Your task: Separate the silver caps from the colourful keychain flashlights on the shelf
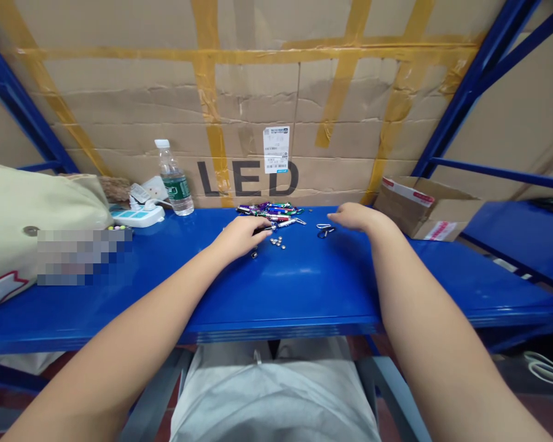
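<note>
My left hand (242, 236) is closed around a slim dark tube (262, 231), whose kind I cannot make out. Just behind it lies a heap of slim, colourful metal tubes (270, 212), one with a silver clip at its end. Several small, round silver pieces like button cells (277, 241) are scattered on the blue tabletop (299, 288) to the right of that hand. My right hand (354, 217) reaches over the table with a finger stretched to the left; its other fingers are partly hidden. Nearest to it are a silver carabiner (323, 226) and a black carabiner (325, 233).
A clear water bottle (177, 184) stands at the back left beside a white power strip (138, 215). A pale bag (37, 221) fills the left end. On the right sits an open cardboard box (424, 209). Taped cardboard (239, 92) walls off the back, between blue posts (479, 86).
</note>
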The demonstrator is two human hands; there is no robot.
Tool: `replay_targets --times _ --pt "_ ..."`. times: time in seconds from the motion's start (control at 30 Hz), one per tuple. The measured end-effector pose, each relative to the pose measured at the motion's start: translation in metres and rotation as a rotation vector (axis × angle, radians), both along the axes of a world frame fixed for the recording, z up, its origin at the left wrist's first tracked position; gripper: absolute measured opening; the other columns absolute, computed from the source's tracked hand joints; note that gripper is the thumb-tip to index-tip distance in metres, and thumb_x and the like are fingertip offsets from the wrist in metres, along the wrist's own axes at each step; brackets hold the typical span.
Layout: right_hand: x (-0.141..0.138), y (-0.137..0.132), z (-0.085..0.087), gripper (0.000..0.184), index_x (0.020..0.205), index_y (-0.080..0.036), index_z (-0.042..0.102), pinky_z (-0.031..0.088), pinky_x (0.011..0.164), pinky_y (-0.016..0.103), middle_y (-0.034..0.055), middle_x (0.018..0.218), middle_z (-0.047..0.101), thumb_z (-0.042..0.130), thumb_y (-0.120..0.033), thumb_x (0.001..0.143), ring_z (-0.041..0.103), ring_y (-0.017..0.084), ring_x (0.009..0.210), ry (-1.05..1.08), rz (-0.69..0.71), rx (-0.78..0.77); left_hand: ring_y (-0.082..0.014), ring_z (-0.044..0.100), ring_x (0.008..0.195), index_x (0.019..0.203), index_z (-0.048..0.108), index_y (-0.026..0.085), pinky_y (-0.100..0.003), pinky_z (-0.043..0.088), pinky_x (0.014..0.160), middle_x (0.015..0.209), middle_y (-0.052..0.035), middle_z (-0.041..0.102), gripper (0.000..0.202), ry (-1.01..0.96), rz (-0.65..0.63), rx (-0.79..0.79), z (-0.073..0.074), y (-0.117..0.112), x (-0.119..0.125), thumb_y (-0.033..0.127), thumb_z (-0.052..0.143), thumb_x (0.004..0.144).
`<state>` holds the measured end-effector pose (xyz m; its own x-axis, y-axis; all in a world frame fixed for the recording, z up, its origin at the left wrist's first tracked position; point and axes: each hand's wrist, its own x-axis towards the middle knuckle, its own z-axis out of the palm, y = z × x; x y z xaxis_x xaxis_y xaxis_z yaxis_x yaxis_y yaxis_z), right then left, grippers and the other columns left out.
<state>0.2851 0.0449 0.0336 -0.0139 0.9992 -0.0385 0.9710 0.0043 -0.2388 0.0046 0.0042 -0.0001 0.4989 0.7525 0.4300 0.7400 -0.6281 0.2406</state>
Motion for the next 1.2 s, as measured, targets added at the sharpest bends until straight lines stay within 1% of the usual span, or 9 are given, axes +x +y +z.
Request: replay_targets --times 0.07,0.1,0.23,0.4,0.6,0.7,0.87,1.0,1.2 --pt "-0.015 -0.006 -0.001 0.026 0.079 -0.016 0.059 0.039 0.059 0.026 0.0081 0.077 0.061 0.051 -0.039 0.090 0.055 0.017 0.068 0.178 0.163 0.119 -0.0234 0.066 0.099 0.104 0.068 0.022 -0.035 0.049 0.086 0.107 -0.0048 0.072 0.021 -0.004 -0.036 0.018 0.000 -0.001 0.001 0.029 0.057 0.089" --pt "-0.025 -0.010 -0.003 0.029 0.082 -0.017 0.059 0.039 0.056 0.025 0.0053 0.073 0.059 0.048 -0.042 0.091 0.053 0.015 0.063 0.309 0.259 0.084 -0.0229 0.065 0.100 0.104 0.068 0.022 -0.035 0.049 0.087 0.108 -0.0046 0.071 0.020 -0.011 -0.054 0.035 0.000 0.000 0.001 0.028 0.058 0.089" --pt "-0.068 -0.026 -0.019 0.028 0.079 -0.018 0.053 0.026 0.040 0.020 -0.0052 0.051 0.039 0.038 -0.033 0.096 0.032 0.008 0.042 0.715 0.490 -0.252 -0.0202 0.066 0.098 0.103 0.068 0.021 -0.032 0.049 0.087 0.106 -0.0036 0.072 0.019 -0.049 -0.080 0.101 -0.003 0.004 0.001 0.021 0.062 0.085" --pt "-0.092 -0.028 -0.032 0.036 0.064 -0.021 0.037 0.016 0.035 0.019 -0.0075 0.045 0.028 0.031 -0.034 0.097 0.019 0.007 0.037 0.998 0.509 -0.442 -0.0207 0.065 0.095 0.098 0.068 0.018 -0.033 0.049 0.085 0.101 -0.0055 0.072 0.017 -0.029 -0.084 0.197 -0.004 0.008 -0.003 0.019 0.068 0.081" --pt "-0.092 -0.025 -0.032 0.029 0.064 -0.021 0.034 0.014 0.035 0.018 -0.0077 0.049 0.028 0.035 -0.026 0.092 0.018 0.006 0.038 1.122 0.485 -0.392 -0.0191 0.065 0.095 0.101 0.068 0.021 -0.032 0.048 0.085 0.101 -0.0049 0.072 0.016 -0.080 -0.127 0.242 0.000 0.007 -0.003 0.022 0.063 0.086" --pt "-0.094 -0.027 -0.032 0.026 0.065 -0.021 0.034 0.013 0.036 0.018 -0.0075 0.050 0.029 0.035 -0.022 0.090 0.018 0.006 0.038 1.148 0.488 -0.350 -0.0181 0.066 0.090 0.097 0.069 0.021 -0.030 0.048 0.083 0.096 -0.0036 0.073 0.016 -0.136 -0.087 0.184 0.002 0.003 0.000 0.027 0.056 0.090" --pt "-0.097 -0.033 -0.026 0.023 0.068 -0.022 0.034 0.017 0.038 0.019 -0.0077 0.052 0.030 0.035 -0.024 0.091 0.021 0.007 0.041 1.124 0.529 -0.180 -0.0128 0.057 0.051 0.060 0.058 0.018 -0.025 0.045 0.061 0.050 0.0016 0.058 0.048 -0.234 0.041 -0.088 0.002 -0.005 0.007 0.039 0.037 0.097" --pt "-0.093 -0.030 -0.025 0.022 0.070 -0.022 0.037 0.024 0.042 0.021 -0.0065 0.054 0.034 0.035 -0.024 0.091 0.028 0.009 0.044 0.994 0.493 -0.038 -0.0121 0.055 0.050 0.066 0.055 0.018 -0.024 0.043 0.058 0.057 0.0017 0.060 0.042 -0.279 0.016 -0.166 0.000 -0.006 0.011 0.037 0.035 0.097" --pt "-0.080 -0.011 -0.032 0.022 0.065 -0.021 0.040 0.037 0.060 0.025 -0.0005 0.064 0.048 0.036 -0.020 0.086 0.047 0.014 0.063 0.613 0.441 0.142 -0.0189 0.064 0.075 0.080 0.066 0.019 -0.029 0.046 0.069 0.079 -0.0025 0.071 0.018 -0.055 0.035 -0.079 -0.008 0.009 0.002 0.031 0.055 0.087"
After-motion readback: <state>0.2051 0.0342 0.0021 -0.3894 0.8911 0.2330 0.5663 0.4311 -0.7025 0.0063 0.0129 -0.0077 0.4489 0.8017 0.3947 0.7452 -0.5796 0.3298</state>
